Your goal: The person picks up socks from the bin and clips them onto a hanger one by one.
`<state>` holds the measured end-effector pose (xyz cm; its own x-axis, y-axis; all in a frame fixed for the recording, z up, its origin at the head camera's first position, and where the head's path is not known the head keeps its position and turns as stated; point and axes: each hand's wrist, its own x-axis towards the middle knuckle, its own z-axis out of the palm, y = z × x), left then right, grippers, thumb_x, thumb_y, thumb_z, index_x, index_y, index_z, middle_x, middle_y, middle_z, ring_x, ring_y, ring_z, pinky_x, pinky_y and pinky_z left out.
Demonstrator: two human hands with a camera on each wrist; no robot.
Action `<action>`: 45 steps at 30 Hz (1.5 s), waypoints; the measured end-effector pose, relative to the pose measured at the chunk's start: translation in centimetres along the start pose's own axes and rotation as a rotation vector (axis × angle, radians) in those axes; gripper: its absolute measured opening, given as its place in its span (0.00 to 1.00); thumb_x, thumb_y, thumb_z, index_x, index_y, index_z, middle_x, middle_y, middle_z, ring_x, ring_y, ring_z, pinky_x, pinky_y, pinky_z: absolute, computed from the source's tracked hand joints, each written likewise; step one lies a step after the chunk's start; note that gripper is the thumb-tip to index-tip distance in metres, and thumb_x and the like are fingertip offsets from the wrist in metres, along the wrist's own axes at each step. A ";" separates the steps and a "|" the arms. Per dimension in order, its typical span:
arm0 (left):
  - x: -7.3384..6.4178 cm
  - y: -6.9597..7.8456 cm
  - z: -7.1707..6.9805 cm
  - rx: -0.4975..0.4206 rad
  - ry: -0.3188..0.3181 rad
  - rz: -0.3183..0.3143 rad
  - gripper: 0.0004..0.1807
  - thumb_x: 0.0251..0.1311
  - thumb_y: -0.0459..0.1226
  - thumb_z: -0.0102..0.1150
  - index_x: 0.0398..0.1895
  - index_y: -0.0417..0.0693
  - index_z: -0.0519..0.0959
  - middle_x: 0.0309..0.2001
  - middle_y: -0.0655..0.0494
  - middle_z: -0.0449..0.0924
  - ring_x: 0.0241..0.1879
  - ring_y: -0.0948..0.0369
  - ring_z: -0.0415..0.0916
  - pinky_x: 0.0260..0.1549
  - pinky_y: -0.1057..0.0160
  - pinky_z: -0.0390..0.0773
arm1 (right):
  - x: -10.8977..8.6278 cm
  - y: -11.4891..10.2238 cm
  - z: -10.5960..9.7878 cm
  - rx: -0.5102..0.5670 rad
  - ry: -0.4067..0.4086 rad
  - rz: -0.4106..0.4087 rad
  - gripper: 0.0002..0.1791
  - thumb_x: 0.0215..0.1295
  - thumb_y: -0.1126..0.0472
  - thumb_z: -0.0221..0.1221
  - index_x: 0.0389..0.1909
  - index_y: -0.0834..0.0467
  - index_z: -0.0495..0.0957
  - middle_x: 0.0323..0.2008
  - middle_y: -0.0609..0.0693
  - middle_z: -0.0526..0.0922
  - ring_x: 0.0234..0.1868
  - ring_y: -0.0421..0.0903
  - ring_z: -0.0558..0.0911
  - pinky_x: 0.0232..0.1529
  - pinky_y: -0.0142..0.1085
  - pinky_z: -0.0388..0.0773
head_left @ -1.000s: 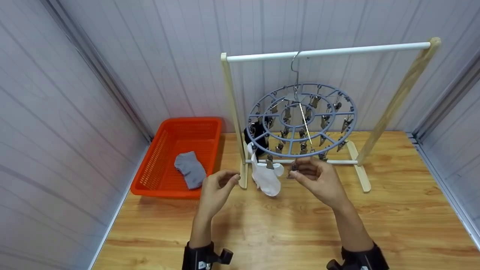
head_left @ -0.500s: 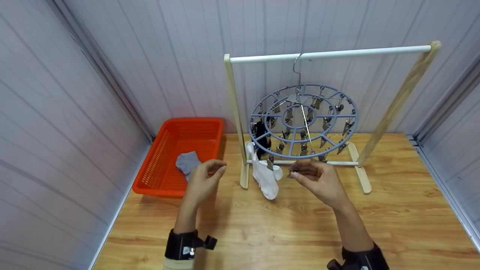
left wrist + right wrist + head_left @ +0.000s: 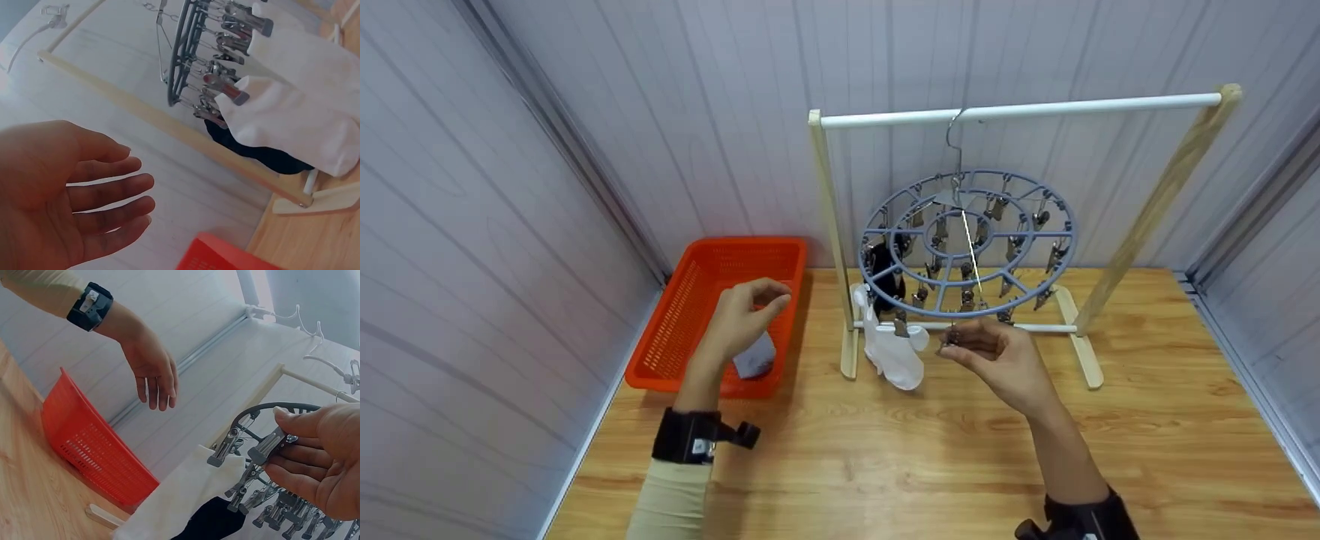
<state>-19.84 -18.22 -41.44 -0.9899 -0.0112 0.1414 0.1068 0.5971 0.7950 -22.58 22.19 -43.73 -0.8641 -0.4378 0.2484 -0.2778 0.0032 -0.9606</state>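
My left hand hovers over the red basket, its fingers loosely bent with nothing between them; the left wrist view shows the same bare palm. Partly hidden below that hand, a grey sock lies in the basket. At the front rim of the round clip hanger, my right hand pinches a metal clip between thumb and fingers. White socks hang from clips on the hanger's left side, and a black sock hangs behind them.
The hanger hooks onto the white bar of a wooden-legged rack standing on the wood-grain surface. Several metal clips dangle around its rings. Pale panel walls rise behind and on both sides.
My left hand has moved left, away from beside the white socks to above the basket, now covering part of the grey sock. The right hand keeps its pinch on the clip. The white socks swing slightly.
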 end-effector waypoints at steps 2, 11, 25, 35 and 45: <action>0.5 -0.3 -0.3 -0.007 -0.020 -0.008 0.13 0.78 0.42 0.61 0.55 0.47 0.86 0.52 0.50 0.88 0.51 0.55 0.83 0.55 0.48 0.81 | 0.0 0.0 0.0 0.005 0.001 0.002 0.16 0.67 0.68 0.71 0.52 0.72 0.83 0.47 0.68 0.87 0.44 0.51 0.91 0.47 0.42 0.87; 2.7 -2.4 -2.5 -0.004 -0.028 -0.080 0.12 0.77 0.42 0.62 0.54 0.47 0.87 0.50 0.50 0.88 0.49 0.53 0.82 0.48 0.54 0.80 | 0.0 0.0 0.2 0.011 0.001 0.019 0.14 0.67 0.66 0.72 0.51 0.67 0.85 0.47 0.63 0.88 0.44 0.53 0.91 0.48 0.44 0.87; 5.6 -5.4 -4.9 -0.001 -0.025 -0.216 0.15 0.80 0.40 0.56 0.59 0.41 0.83 0.54 0.41 0.83 0.51 0.51 0.80 0.50 0.52 0.83 | 0.0 -0.1 0.2 -0.010 0.013 0.007 0.14 0.66 0.66 0.72 0.50 0.67 0.86 0.46 0.61 0.89 0.44 0.51 0.91 0.48 0.41 0.87; 5.7 -8.0 -5.7 -0.033 -0.040 -0.333 0.20 0.81 0.40 0.53 0.64 0.35 0.79 0.61 0.37 0.80 0.58 0.46 0.79 0.49 0.61 0.82 | 0.1 0.3 0.6 0.004 -0.002 -0.040 0.15 0.67 0.68 0.71 0.51 0.70 0.84 0.46 0.67 0.87 0.44 0.52 0.91 0.48 0.42 0.87; 5.1 -11.1 -5.6 -0.029 -0.045 -0.459 0.20 0.81 0.39 0.51 0.65 0.33 0.77 0.63 0.34 0.78 0.63 0.41 0.76 0.60 0.49 0.80 | 0.3 0.2 0.9 -0.008 0.007 0.003 0.15 0.65 0.66 0.73 0.50 0.66 0.86 0.46 0.63 0.88 0.44 0.51 0.91 0.48 0.42 0.87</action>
<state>-25.55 -29.35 -46.22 -0.9383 -0.2344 -0.2542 -0.3417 0.5157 0.7857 -22.54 21.26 -43.95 -0.8679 -0.4316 0.2460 -0.2780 0.0116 -0.9605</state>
